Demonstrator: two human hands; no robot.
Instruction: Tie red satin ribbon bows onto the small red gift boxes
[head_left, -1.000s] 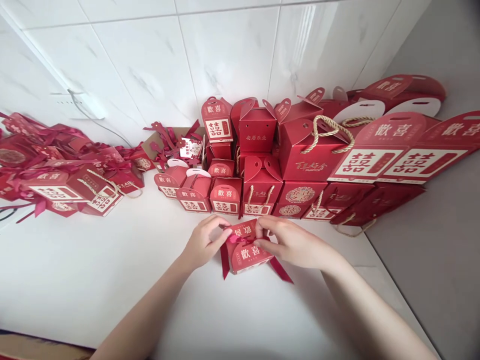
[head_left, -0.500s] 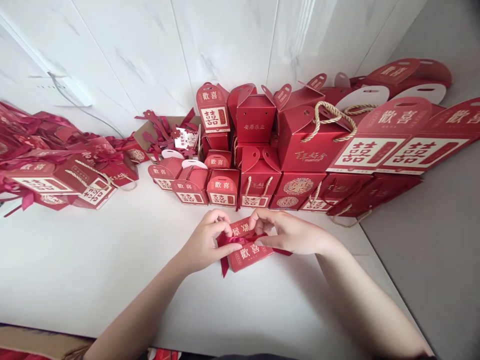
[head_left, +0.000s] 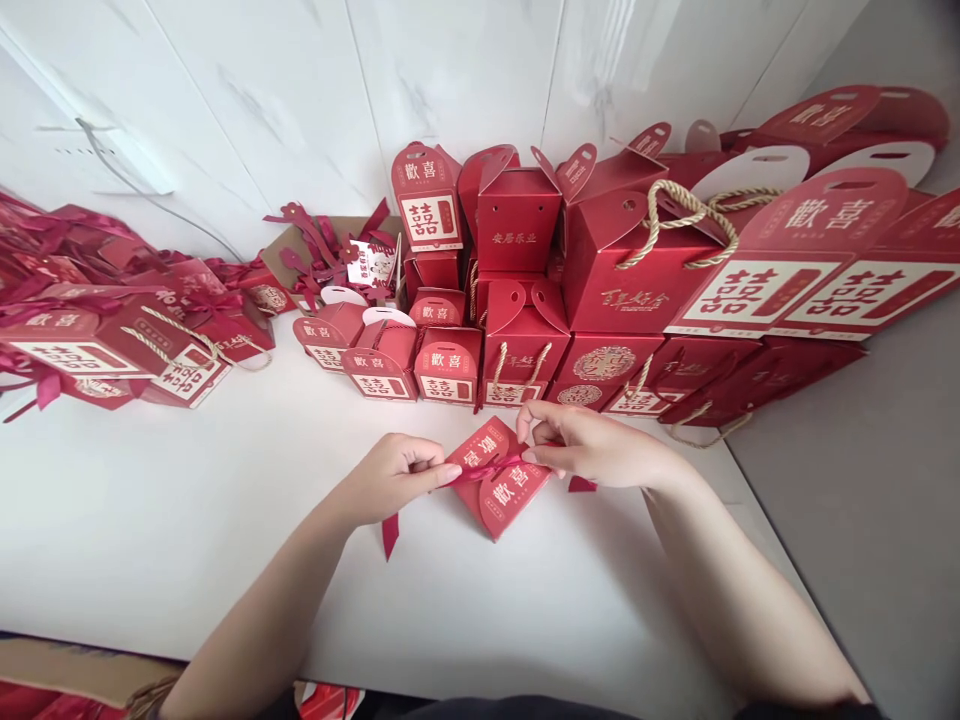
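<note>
Left hand (head_left: 409,470) and right hand (head_left: 581,440) each pinch the red ribbon (head_left: 487,468), grips narrow; it crosses the small red box (head_left: 510,490) on the tabletop (head_left: 450,610) between them. Best pulled evenly, low and outward, without denting the box. Stacked boxes (head_left: 517,235) stand behind, white wall (head_left: 465,70) beyond

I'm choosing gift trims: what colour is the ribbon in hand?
The ribbon is crimson, clearest in the head view.

White surface (head_left: 225,570) in front of me carries one ribboned red box (head_left: 514,500) near the middle, stacked red boxes (head_left: 525,305) along the back, centre to right, an open cardboard carton (head_left: 285,263) (base hidden from me), and heaped ribboned boxes (head_left: 82,328) far left.
</note>
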